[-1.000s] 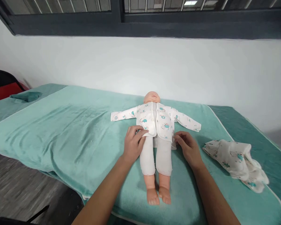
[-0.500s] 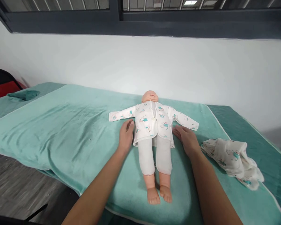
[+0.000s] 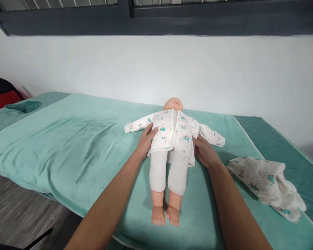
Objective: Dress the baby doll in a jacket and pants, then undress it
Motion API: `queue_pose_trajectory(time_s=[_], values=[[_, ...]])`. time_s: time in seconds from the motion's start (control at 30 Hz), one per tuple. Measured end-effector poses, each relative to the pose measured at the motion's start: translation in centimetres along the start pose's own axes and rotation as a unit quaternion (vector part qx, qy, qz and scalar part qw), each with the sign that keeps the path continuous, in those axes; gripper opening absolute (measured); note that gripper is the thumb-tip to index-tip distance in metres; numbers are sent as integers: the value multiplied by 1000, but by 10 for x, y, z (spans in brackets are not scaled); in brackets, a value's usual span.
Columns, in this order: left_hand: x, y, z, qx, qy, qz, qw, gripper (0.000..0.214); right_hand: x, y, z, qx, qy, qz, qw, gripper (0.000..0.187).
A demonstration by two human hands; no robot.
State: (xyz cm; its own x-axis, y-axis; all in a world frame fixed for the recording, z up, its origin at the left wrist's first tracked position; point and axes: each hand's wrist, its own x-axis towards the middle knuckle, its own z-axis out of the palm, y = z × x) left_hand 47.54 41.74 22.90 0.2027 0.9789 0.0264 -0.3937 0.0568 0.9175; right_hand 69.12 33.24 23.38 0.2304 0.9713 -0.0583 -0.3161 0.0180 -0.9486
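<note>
Green blanket (image 3: 80,149) under a dressed doll (image 3: 169,140), clasped round its sides by left hand (image 3: 146,139) at nine o'clock and right hand (image 3: 204,150) at three; even pressure should prevent twisting.

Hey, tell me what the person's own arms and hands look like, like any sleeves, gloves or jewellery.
The left hand and right hand are bare, with no gloves. The left forearm and right forearm are slim and taper toward the wrists; no sleeves, watch or bracelet show on them. No rings are visible, though some fingers are hidden.
</note>
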Motion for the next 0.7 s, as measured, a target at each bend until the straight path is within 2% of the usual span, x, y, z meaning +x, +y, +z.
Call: queue_pose_trajectory(time_s=[0.17, 0.33, 0.57, 0.7], values=[[5, -2, -3, -16, 37, -38, 998, 42, 5, 1, -5, 17, 29, 31, 999, 27], [13, -6, -12, -154, 60, -60, 984, 46, 9, -1, -10, 56, 66, 46, 995, 22], [17, -6, -25, -248, 90, -47, 964, 40, 11, -2, -26, 149, 62, 8, 987, 14], [17, -6, -25, -256, 88, -38, 962, 29, 8, -2, -30, 213, 94, -8, 973, 13]])
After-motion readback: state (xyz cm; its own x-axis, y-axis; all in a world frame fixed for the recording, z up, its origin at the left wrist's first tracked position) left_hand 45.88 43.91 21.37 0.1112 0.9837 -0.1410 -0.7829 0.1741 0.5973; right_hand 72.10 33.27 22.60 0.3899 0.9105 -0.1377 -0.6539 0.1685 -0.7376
